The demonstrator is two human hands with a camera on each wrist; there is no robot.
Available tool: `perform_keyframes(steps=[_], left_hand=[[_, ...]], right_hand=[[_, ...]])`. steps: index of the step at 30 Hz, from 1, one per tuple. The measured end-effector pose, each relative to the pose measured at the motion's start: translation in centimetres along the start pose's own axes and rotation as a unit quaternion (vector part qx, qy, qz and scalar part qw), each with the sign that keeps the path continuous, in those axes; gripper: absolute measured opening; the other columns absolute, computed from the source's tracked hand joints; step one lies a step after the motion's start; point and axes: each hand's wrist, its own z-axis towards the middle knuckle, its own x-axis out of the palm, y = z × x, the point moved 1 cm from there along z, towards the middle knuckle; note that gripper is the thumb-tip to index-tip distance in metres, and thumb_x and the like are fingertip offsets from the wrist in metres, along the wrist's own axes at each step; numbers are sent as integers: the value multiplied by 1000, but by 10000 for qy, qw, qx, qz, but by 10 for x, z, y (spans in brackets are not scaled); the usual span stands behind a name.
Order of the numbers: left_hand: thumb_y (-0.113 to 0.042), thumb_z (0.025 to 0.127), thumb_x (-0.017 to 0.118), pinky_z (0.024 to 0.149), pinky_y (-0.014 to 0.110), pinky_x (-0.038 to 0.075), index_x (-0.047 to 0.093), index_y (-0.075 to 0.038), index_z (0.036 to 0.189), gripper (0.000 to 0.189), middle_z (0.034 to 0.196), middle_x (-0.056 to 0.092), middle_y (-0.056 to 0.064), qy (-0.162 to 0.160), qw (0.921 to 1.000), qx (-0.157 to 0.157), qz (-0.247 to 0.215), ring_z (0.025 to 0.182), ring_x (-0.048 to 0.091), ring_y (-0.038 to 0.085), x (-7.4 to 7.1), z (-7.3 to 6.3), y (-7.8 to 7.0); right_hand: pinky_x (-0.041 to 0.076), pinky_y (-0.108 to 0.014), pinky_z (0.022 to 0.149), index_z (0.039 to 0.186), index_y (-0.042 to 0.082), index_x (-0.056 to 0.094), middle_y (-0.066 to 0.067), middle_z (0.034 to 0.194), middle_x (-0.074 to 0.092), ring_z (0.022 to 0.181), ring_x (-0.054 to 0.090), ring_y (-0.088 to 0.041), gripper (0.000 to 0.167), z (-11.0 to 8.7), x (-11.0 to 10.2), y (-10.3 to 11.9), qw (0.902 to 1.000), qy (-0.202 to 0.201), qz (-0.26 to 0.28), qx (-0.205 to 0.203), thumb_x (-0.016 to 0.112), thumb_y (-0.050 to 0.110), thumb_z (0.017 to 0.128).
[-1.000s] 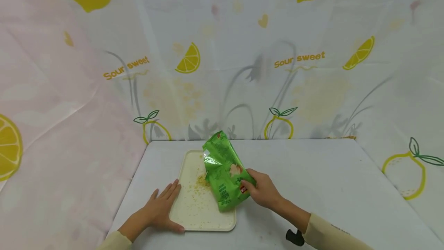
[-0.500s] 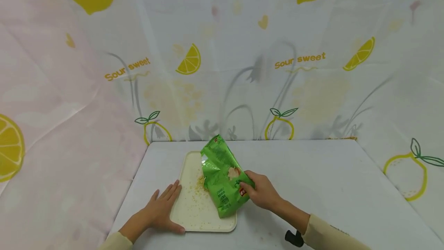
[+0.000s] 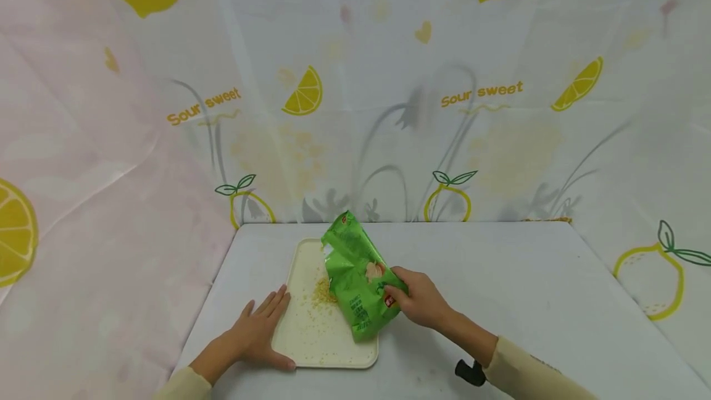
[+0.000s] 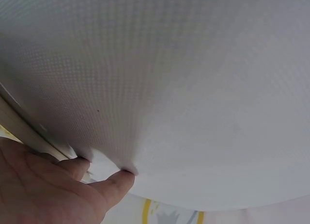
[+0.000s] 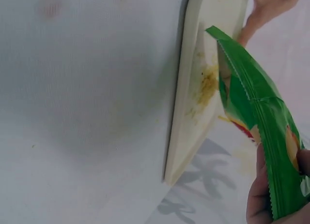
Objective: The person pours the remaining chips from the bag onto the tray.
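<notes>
A green plastic snack bag (image 3: 358,286) is tilted above the right part of a cream rectangular tray (image 3: 322,347). My right hand (image 3: 419,298) pinches the bag's right edge between thumb and fingers. In the right wrist view the bag (image 5: 264,112) hangs over the tray, and the fingers grip its lower end. Yellow crumbs (image 3: 324,292) lie in a small heap left of the bag, with finer bits scattered around. My left hand (image 3: 255,335) lies along the tray's left edge, fingers straight and thumb at the near corner. The bag covers part of the tray.
A white-covered table (image 3: 500,289) extends right of the tray. Behind it hangs a cloth backdrop (image 3: 355,91) printed with lemons. A small black object (image 3: 469,373) shows beside the right sleeve. A few specks dot the cloth.
The bag has dipped slightly, then come up a little, its top shifting slightly left. My right hand stays on its edge. The left hand keeps its place at the tray.
</notes>
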Motion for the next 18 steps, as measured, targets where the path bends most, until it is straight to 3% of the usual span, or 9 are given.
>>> perform_keyframes(steps=[13, 18], left_hand=[[-86, 56, 70, 106, 76, 21, 21, 3, 155, 141, 164, 16, 22, 6, 10000, 55, -48, 148, 24, 44, 0, 0, 0], [-86, 58, 69, 106, 76, 20, 20, 2, 155, 141, 164, 15, 21, 34, 9999, 79, -68, 148, 23, 44, -1, 0, 2]], right_hand=[[49, -21, 58, 115, 5, 64, 2, 82, 68, 68, 55, 1, 20, -2, -1, -2, 9996, 222, 82, 160, 62, 15, 98], [49, -22, 57, 116, 4, 64, 1, 83, 68, 68, 56, 0, 22, 1, -2, 0, 9998, -110, 164, -89, 62, 14, 98]])
